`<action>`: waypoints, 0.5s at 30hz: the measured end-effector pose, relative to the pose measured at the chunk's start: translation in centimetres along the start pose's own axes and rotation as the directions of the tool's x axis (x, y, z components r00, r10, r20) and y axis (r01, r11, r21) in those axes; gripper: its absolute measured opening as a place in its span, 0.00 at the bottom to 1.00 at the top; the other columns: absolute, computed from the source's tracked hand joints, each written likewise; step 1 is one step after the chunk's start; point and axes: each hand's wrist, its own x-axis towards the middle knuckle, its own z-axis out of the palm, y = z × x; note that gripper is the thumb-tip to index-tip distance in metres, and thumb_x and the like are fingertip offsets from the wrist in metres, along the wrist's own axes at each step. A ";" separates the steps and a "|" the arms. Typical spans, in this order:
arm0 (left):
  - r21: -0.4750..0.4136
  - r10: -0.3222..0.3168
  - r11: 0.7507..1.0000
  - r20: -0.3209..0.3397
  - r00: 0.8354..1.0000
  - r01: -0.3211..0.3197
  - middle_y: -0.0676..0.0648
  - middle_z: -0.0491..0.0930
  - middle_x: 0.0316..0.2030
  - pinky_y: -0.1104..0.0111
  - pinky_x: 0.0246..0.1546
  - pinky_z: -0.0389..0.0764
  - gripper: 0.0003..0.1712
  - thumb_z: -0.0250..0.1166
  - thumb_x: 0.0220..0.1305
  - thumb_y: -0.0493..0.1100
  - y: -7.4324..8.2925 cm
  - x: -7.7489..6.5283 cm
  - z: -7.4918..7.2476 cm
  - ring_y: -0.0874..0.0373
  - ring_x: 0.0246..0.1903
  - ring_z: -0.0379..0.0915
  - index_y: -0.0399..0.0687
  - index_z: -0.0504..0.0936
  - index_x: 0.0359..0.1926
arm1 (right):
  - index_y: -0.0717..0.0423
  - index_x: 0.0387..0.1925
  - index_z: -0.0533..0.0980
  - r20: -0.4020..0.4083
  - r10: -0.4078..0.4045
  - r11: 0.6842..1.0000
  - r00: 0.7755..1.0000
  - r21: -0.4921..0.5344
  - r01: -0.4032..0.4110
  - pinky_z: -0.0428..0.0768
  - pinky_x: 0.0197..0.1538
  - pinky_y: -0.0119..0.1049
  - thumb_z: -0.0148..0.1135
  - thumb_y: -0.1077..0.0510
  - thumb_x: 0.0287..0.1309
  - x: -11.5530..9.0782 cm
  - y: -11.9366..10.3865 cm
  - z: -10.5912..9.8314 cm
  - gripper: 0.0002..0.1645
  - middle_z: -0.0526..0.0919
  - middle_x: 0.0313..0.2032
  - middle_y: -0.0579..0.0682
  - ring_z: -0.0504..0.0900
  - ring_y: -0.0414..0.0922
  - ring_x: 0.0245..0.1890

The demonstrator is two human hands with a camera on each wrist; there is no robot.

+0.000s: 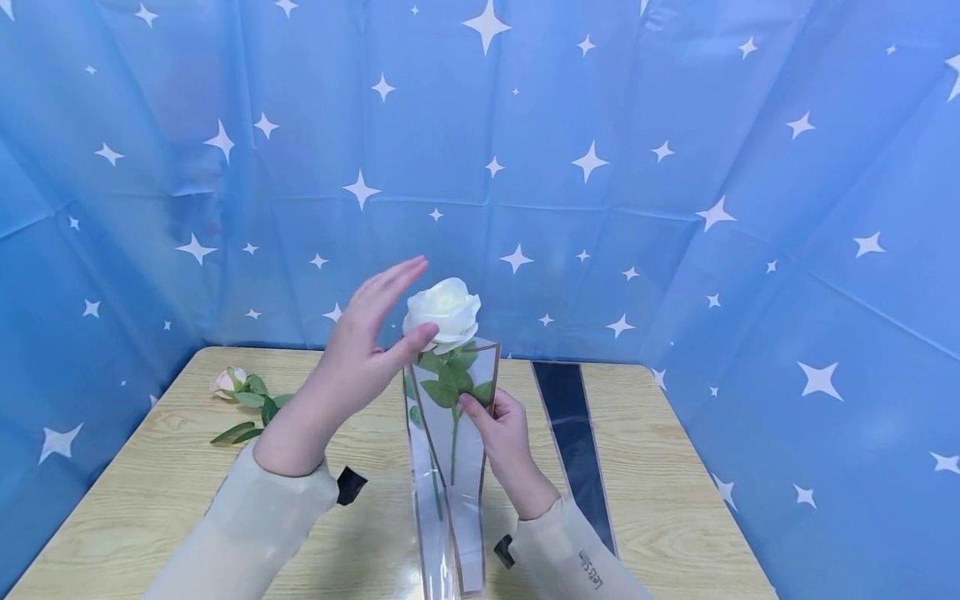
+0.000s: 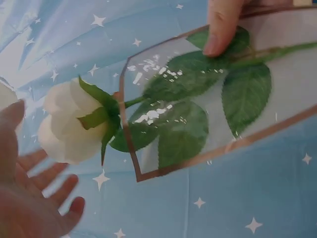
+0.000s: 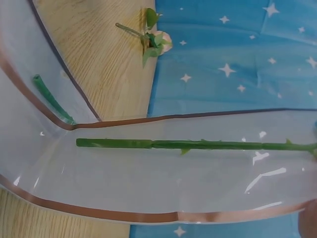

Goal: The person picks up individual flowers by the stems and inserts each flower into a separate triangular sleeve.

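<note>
The person's right hand [image 1: 504, 429] has its grip narrow, pinching a clear wrapper [image 1: 468, 517] with a brown border at the leaves [image 1: 450, 385] of a white rose [image 1: 446, 312]. The rose's bloom stands above the wrapper's upper edge, while its green stem [image 3: 198, 145] runs down within the wrapper. The left hand [image 1: 356, 350] has its grip wide, fingers extended just beside the bloom; whether its thumb touches the petals cannot be told. On the wooden bench [image 1: 660, 500], a pale pink rose [image 1: 227, 382] lies towards the far left, and a dark strip [image 1: 570, 433] lies right of the wrapper. A blue curtain [image 1: 450, 125] with white stars hangs behind.
</note>
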 end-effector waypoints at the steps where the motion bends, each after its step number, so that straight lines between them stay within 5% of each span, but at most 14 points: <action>1: -0.005 0.059 0.998 0.008 0.998 -0.059 0.54 0.60 0.69 0.47 0.68 0.55 0.32 0.57 0.66 0.58 0.0 0.0 0.0 0.56 0.70 0.50 0.59 0.63 0.69 | 0.72 0.39 0.78 -0.002 0.003 1.000 1.000 0.003 -0.003 0.78 0.37 0.29 0.63 0.62 0.58 0.0 0.0 0.0 0.14 0.83 0.30 0.41 0.78 0.36 0.32; 5: 0.012 0.189 0.982 0.068 0.980 -0.191 0.53 0.61 0.69 0.50 0.70 0.52 0.30 0.47 0.71 0.59 -0.2 0.0 0.4 0.55 0.71 0.49 0.52 0.65 0.68 | 0.72 0.38 0.77 -0.003 0.001 1.000 1.000 0.003 -0.001 0.77 0.35 0.29 0.63 0.63 0.58 0.0 0.0 0.0 0.13 0.82 0.28 0.41 0.76 0.35 0.30; 15: 0.026 0.200 0.978 0.143 0.969 -0.205 0.54 0.62 0.69 0.53 0.66 0.58 0.25 0.50 0.72 0.51 -0.6 -0.3 0.9 0.57 0.70 0.54 0.53 0.68 0.66 | 0.72 0.40 0.77 -0.012 0.019 1.000 1.000 0.015 -0.019 0.79 0.38 0.28 0.63 0.62 0.58 0.0 -0.2 0.0 0.14 0.83 0.30 0.42 0.79 0.37 0.33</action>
